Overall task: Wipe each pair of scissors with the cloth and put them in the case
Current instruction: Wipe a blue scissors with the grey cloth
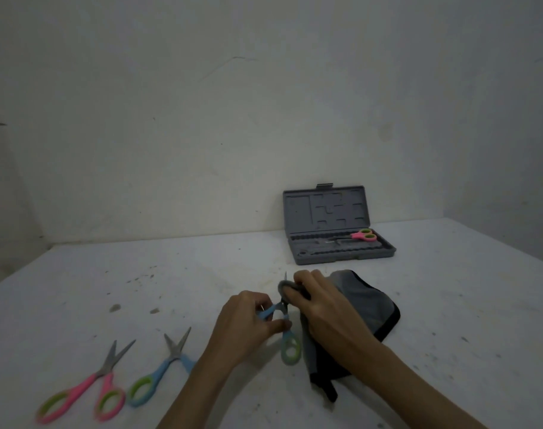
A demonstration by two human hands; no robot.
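Note:
My left hand [248, 323] grips the handles of a blue pair of scissors [287, 339] with green loop linings. My right hand [318, 300] pinches a fold of the grey cloth [357, 300] around the blades, whose tip pokes out above my fingers. The rest of the cloth, grey with a black edge, lies on the table under my right forearm. A pink pair of scissors [87, 388] and a second blue pair [158, 373] lie open at the near left. The grey case [335, 230] stands open at the back, with another pink pair [361, 236] lying in its tray.
A white table [171, 280] with dark specks and stains carries everything. Its far edge meets a pale wall right behind the case. The table's left edge runs diagonally at the far left.

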